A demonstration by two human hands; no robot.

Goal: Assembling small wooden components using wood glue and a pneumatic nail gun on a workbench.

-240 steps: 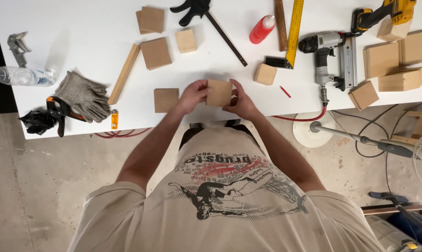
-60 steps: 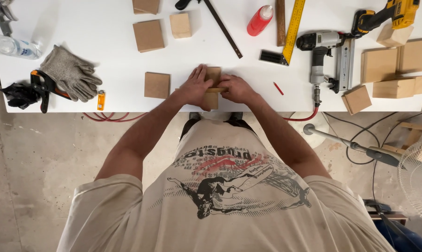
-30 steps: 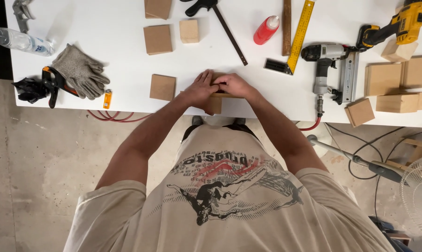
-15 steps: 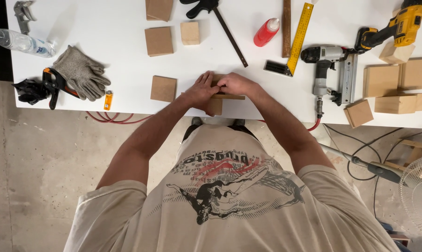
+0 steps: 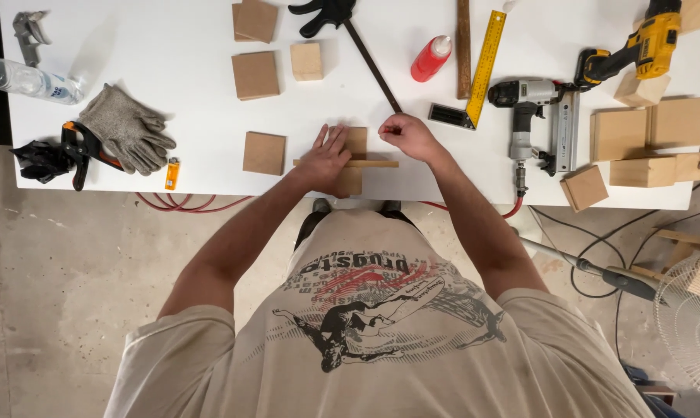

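Note:
My left hand (image 5: 324, 157) lies flat, fingers spread, on a small assembly of wooden pieces (image 5: 356, 142) near the front edge of the white table (image 5: 156, 46). A thin wooden strip (image 5: 381, 163) runs across this assembly and sticks out to the right. My right hand (image 5: 408, 135) hovers just right of the assembly with its fingers curled in; nothing shows in it. It sits close to the lower end of a black bar clamp (image 5: 357, 42).
A loose wooden square (image 5: 264, 152) lies left of my left hand. Grey gloves (image 5: 127, 128), a lighter (image 5: 172, 173) and a water bottle (image 5: 26, 79) are far left. A red glue bottle (image 5: 430, 58), yellow ruler (image 5: 485, 58), nail gun (image 5: 542, 116), drill (image 5: 636, 54) and wooden blocks (image 5: 644, 135) lie right.
My right hand has come off the wooden assembly and moved up and to the right. My left hand stays pressed on the pieces, which now show a thin strip across them.

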